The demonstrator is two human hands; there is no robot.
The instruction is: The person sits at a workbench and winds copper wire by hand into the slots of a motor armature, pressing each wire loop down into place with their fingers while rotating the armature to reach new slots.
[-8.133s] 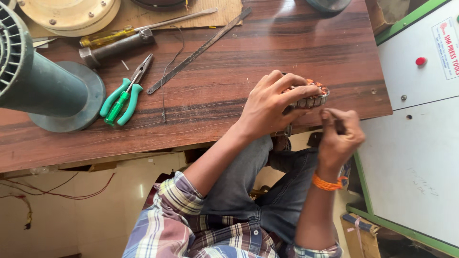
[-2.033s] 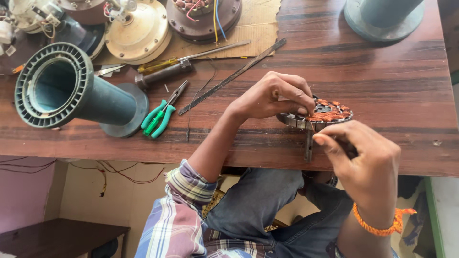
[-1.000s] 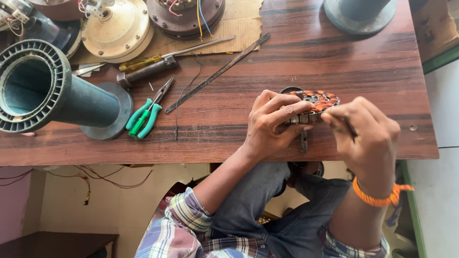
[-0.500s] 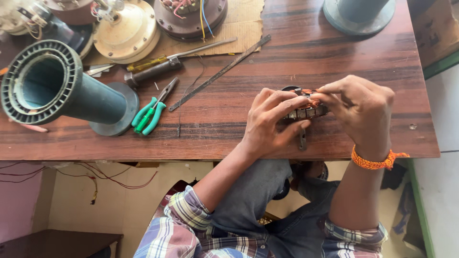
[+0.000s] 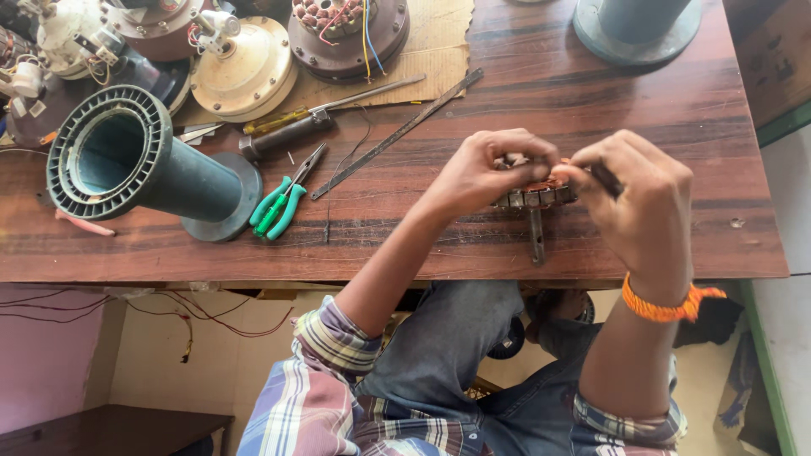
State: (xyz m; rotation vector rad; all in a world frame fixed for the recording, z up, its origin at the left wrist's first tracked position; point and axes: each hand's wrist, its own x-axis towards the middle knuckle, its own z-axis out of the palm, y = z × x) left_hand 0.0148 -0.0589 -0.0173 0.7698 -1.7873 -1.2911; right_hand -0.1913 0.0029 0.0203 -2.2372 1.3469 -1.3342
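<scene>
Head view, looking straight down on a dark wooden workbench (image 5: 541,101) with the person's arms and lap below its near edge. Left hand (image 5: 486,173) is curled over a small wound motor stator (image 5: 536,192), fingers bent closed around its far and left side, gripping it. The stator sits on the bench near the front edge, right of centre, showing copper-coloured windings and grey laminations between the two hands; a metal shaft (image 5: 536,236) projects from beneath it toward the bench edge. Right hand (image 5: 638,203) is at the stator's right side, fingers pinched shut on a thin dark tool (image 5: 606,177), of which only a short length shows; its tip is hidden, so contact with the windings cannot be confirmed. An orange thread band (image 5: 663,308) circles the right wrist. Both forearms carry rolled plaid sleeves. Left of the hands, well apart, lie green-handled pliers (image 5: 280,205), a long flat metal strip (image 5: 397,133) set diagonally, and a dark-handled tool with a metal shank (image 5: 296,131). A large green flanged cylinder (image 5: 139,169) lies on its side at the left end. Along the far edge stand a cream round motor cover (image 5: 245,72), a dark round motor body with coloured wires (image 5: 346,29) resting on cardboard (image 5: 431,55), and another green base (image 5: 638,29) at the far right. Loose wires hang under the bench at left.
</scene>
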